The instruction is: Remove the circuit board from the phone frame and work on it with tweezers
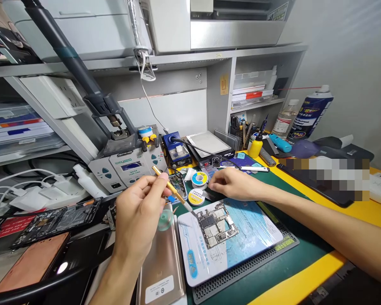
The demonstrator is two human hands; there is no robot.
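My left hand (139, 216) is closed around a gold-coloured pen-like tool (174, 190), whose grey tip points down at the upper left corner of a circuit board (217, 224). The board lies on a white and blue plate (254, 241) on a grey perforated mat (241, 271). My right hand (230, 183) is just beyond the plate's far edge, fingers curled down by a thin metal piece (208, 195); whether they grip it cannot be made out. Two round spools, one blue and yellow (199, 178) and one yellow and white (196, 197), sit left of it.
A soldering station (130, 167) stands back left, with phone parts (60, 216) before it. A gold-coloured case (161, 267) lies left of the plate. Behind are a yellow bottle (255, 147) and a spray can (309, 114). A black phone (317, 182) lies to the right.
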